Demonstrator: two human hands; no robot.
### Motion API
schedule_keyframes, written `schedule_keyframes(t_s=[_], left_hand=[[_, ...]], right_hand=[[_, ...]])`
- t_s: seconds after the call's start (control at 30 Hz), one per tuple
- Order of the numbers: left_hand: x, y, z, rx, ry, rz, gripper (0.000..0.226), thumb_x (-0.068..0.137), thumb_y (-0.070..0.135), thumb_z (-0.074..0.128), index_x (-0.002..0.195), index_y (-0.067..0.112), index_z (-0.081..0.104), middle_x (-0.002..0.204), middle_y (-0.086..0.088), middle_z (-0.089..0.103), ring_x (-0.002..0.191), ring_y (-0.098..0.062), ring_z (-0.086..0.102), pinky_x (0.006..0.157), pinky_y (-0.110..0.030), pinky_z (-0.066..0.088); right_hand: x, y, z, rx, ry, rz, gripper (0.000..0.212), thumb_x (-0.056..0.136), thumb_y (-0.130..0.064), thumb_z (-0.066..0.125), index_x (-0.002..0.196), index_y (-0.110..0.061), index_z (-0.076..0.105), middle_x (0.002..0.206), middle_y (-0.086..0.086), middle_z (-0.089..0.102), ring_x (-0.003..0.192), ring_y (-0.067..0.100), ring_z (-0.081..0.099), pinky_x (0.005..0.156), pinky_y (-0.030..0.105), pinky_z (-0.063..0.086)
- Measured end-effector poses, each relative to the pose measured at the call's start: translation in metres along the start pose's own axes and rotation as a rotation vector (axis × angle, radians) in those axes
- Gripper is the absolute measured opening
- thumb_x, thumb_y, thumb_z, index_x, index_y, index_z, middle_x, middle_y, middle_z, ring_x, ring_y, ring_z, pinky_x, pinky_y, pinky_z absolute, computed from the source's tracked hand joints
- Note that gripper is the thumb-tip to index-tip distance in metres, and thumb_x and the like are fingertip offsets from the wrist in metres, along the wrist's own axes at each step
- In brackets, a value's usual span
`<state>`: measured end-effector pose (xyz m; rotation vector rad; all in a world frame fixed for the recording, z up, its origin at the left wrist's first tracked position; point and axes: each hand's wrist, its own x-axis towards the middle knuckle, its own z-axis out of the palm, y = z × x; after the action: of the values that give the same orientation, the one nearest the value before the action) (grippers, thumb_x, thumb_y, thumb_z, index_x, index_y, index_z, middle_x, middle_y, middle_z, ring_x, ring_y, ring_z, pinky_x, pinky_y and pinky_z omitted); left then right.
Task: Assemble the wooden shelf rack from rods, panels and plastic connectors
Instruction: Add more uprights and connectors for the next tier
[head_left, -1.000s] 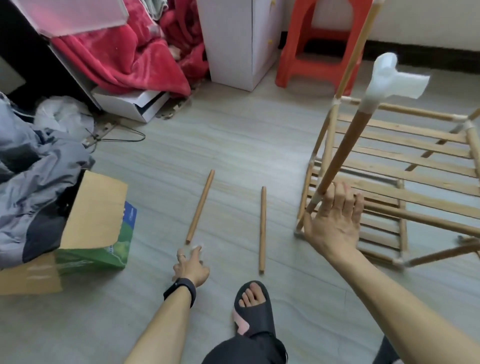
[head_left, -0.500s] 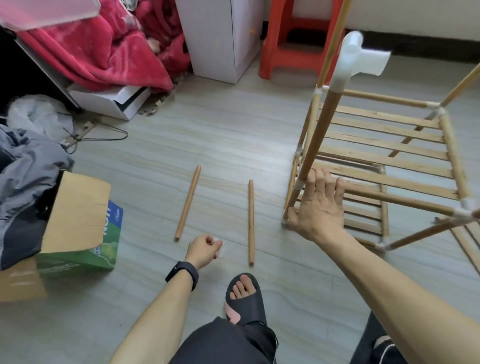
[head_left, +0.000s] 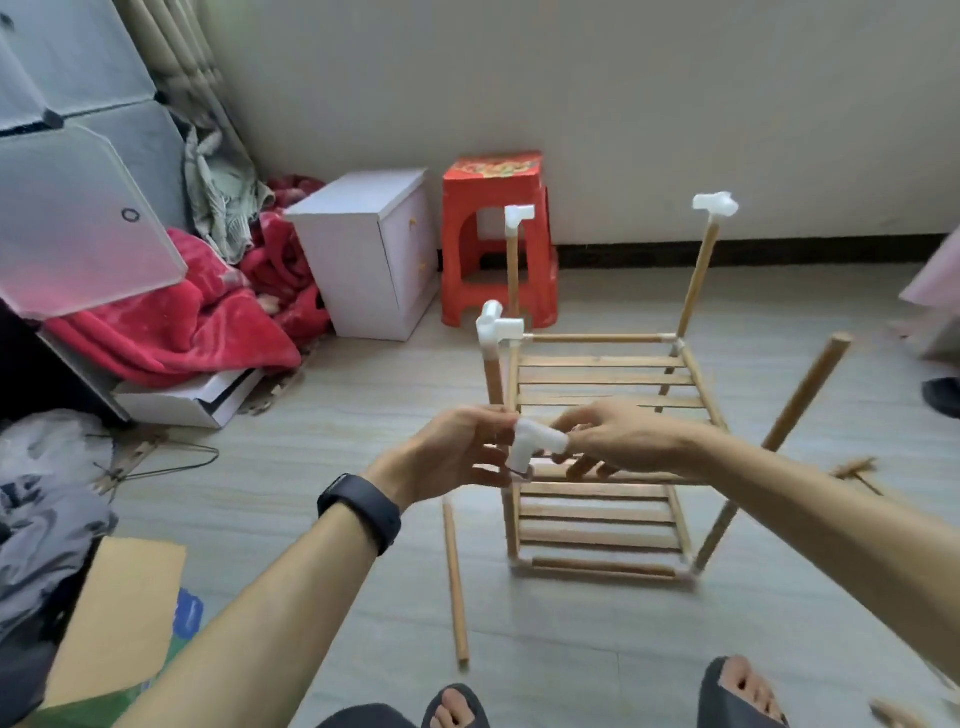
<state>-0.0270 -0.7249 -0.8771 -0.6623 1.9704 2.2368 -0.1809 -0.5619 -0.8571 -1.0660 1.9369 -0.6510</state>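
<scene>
Both forearms reach forward from the bottom edge and meet at the centre of the view. The left hand (head_left: 457, 449), with a dark band (head_left: 361, 512) on its wrist, is turned palm inward, fingers curled closed around one end of a white plastic connector (head_left: 532, 444). The right hand (head_left: 618, 436) comes in from 3 o'clock, palm down, and pinches the connector's other end; its lower fingers hang loosely curled. The connector is an elbow-shaped piece held in the air between the two hands, in front of the half-built wooden rack (head_left: 597, 457).

The rack stands on the grey floor (head_left: 363, 415) just beyond the hands, with slatted panels low down and upright rods at its corners. Three uprights carry white connectors on top; the rod at 3 o'clock (head_left: 802, 392) leans outward with a bare end. A loose rod (head_left: 454, 577) lies on the floor at 6 o'clock, near a sandalled foot (head_left: 457, 706). At 12 o'clock a red stool (head_left: 496, 239) and a white cabinet (head_left: 369, 249) stand against the wall. A cardboard box (head_left: 114, 618) sits at 8 o'clock.
</scene>
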Motion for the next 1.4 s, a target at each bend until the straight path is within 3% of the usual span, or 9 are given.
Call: schedule_keyframes(t_s=[0.1, 0.2, 0.3, 0.5, 0.7, 0.87, 1.03, 1.2, 1.4], left_hand=[[0.02, 0.037, 0.037, -0.029, 0.021, 0.088, 0.023, 0.103, 0.026, 0.051, 0.11, 0.008, 0.064, 0.088, -0.005, 0.068, 0.08, -0.021, 0.066, 0.071, -0.032, 0.052], [0.043, 0.059, 0.078, 0.003, 0.057, 0.193, 0.023, 0.102, 0.033, 0.057, 0.109, 0.013, 0.067, 0.09, -0.002, 0.072, 0.078, -0.016, 0.069, 0.067, -0.027, 0.053], [0.063, 0.066, 0.122, 0.01, 0.062, 0.271, 0.032, 0.095, 0.043, 0.065, 0.112, 0.016, 0.071, 0.102, -0.002, 0.077, 0.084, -0.018, 0.073, 0.072, -0.028, 0.053], [0.091, 0.075, 0.176, 0.076, 0.069, 0.375, 0.035, 0.087, 0.049, 0.072, 0.107, 0.021, 0.074, 0.097, -0.001, 0.078, 0.083, -0.018, 0.075, 0.07, -0.025, 0.054], [0.114, 0.085, 0.207, 0.055, 0.054, 0.432, 0.031, 0.089, 0.042, 0.074, 0.114, 0.024, 0.067, 0.092, -0.002, 0.078, 0.081, -0.022, 0.075, 0.074, -0.029, 0.061], [0.145, 0.074, 0.227, 0.156, 0.147, 0.423, 0.024, 0.098, 0.029, 0.063, 0.122, 0.029, 0.06, 0.109, 0.005, 0.073, 0.093, -0.013, 0.07, 0.075, -0.028, 0.056], [0.171, 0.058, 0.248, 0.409, 0.041, 0.42, 0.047, 0.097, 0.032, 0.066, 0.141, 0.029, 0.051, 0.131, 0.008, 0.06, 0.114, -0.012, 0.06, 0.082, -0.022, 0.05], [0.176, 0.054, 0.243, 0.493, -0.001, 0.471, 0.02, 0.1, 0.042, 0.058, 0.119, 0.036, 0.062, 0.113, 0.008, 0.066, 0.107, -0.011, 0.064, 0.08, -0.021, 0.051], [0.155, 0.055, 0.217, 0.537, -0.075, 0.439, 0.027, 0.096, 0.043, 0.063, 0.121, 0.033, 0.067, 0.115, 0.007, 0.07, 0.111, -0.009, 0.065, 0.101, -0.041, 0.052]], right_hand=[[-0.043, 0.014, -0.028, 0.403, 0.149, -0.14, 0.028, 0.096, -0.003, 0.054, 0.118, -0.015, 0.068, 0.105, 0.006, 0.076, 0.094, 0.023, 0.075, 0.083, 0.034, 0.056], [-0.072, 0.033, -0.042, 0.64, 0.347, -0.217, 0.026, 0.099, -0.016, 0.061, 0.124, -0.019, 0.064, 0.106, 0.008, 0.076, 0.09, 0.026, 0.076, 0.075, 0.03, 0.059], [-0.088, 0.055, -0.052, 0.68, 0.552, -0.259, 0.032, 0.096, -0.029, 0.068, 0.127, -0.025, 0.06, 0.109, 0.007, 0.076, 0.092, 0.027, 0.076, 0.082, 0.036, 0.061], [-0.111, 0.09, -0.074, 0.649, 0.781, -0.252, 0.043, 0.086, -0.052, 0.074, 0.118, -0.025, 0.066, 0.103, 0.0, 0.077, 0.089, 0.021, 0.076, 0.071, 0.025, 0.06], [-0.121, 0.112, -0.092, 0.543, 0.936, -0.187, 0.04, 0.081, -0.051, 0.066, 0.117, -0.033, 0.07, 0.095, -0.003, 0.076, 0.087, 0.015, 0.074, 0.073, 0.026, 0.06], [-0.125, 0.129, -0.107, 0.892, 1.083, -0.153, 0.019, 0.097, -0.034, 0.065, 0.106, -0.021, 0.076, 0.096, 0.004, 0.074, 0.093, 0.019, 0.07, 0.082, 0.029, 0.057], [-0.128, 0.137, -0.116, 1.265, 1.094, -0.146, 0.026, 0.092, -0.021, 0.075, 0.109, -0.002, 0.071, 0.085, 0.006, 0.07, 0.082, 0.018, 0.072, 0.074, 0.027, 0.06], [-0.131, 0.139, -0.119, 1.301, 1.066, -0.155, 0.025, 0.092, -0.021, 0.073, 0.108, -0.003, 0.071, 0.103, 0.016, 0.069, 0.088, 0.023, 0.074, 0.073, 0.028, 0.059], [-0.13, 0.133, -0.114, 1.241, 0.928, -0.154, 0.033, 0.092, -0.028, 0.072, 0.114, -0.005, 0.069, 0.105, 0.016, 0.068, 0.092, 0.023, 0.072, 0.077, 0.03, 0.059]])
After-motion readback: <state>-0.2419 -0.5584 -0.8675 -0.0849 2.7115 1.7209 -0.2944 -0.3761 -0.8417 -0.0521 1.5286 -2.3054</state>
